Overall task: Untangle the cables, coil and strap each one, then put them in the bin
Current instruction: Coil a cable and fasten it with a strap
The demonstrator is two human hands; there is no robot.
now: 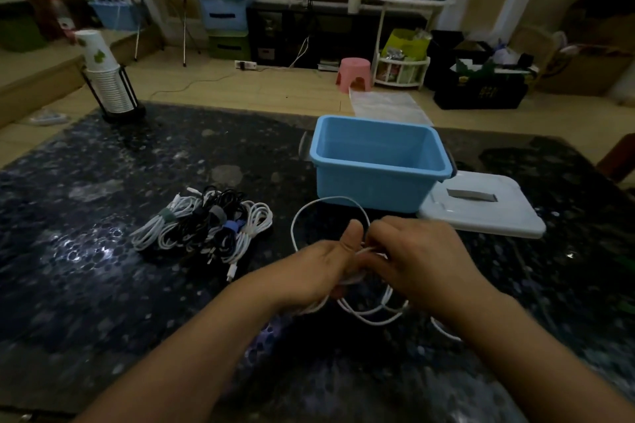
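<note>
Both hands meet low over the near middle of the table. Left hand (pixel 323 264) has its fingers curled round a bunch of white cable (pixel 364 314), thumb upright. Right hand (pixel 417 259) pinches the same cable just beside the left thumb, fingers bent. One loop of the cable rises from the hands toward the bin; further loops hang beneath the hands and trail right under the right wrist.

Blue bin (pixel 379 161) stands directly beyond the hands, open-topped, nothing visible inside. Its near wall is close to the raised loop; contact cannot be determined. White lid (pixel 481 208) lies flat at the bin's right, touching or just beside its base.

Pile of coiled cables (pixel 202 223), white and black with straps on them, lies left of the hands, apart from them and from the bin.

Dark speckled table (pixel 103 285) shows bare surface at near left, far left and right of the lid. Cup stack in a black holder (pixel 106 79) stands at the far left edge. Far edge runs just behind the bin.
</note>
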